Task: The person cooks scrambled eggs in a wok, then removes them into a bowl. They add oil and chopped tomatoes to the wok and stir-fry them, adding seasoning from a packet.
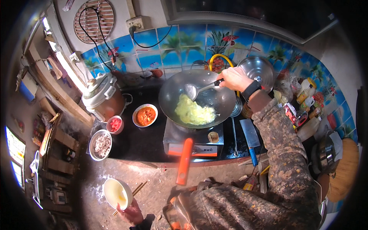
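Note:
My right hand (pixel 235 79) grips the black handle of a metal spatula (pixel 192 91), whose blade touches the upper edge of pale yellow egg (pixel 195 110) in a large steel wok (pixel 168 89). The wok sits on a gas stove (pixel 174 138), its orange handle (pixel 184 164) pointing towards me. Low on the left, my left hand (pixel 132 212) holds a white bowl (pixel 110 188) with a little yellow liquid inside. A pair of wooden chopsticks (pixel 140 188) shows behind that bowl; how they are held is hidden.
Left of the wok stand a bowl of red sauce (pixel 145 115), a small bowl of red pieces (pixel 115 124), a bowl of pale sliced food (pixel 100 144) and an electric pressure cooker (pixel 103 100). At right lie a cleaver (pixel 249 133), a slotted ladle (pixel 236 107), a metal lid (pixel 256 69) and several bottles (pixel 309 130).

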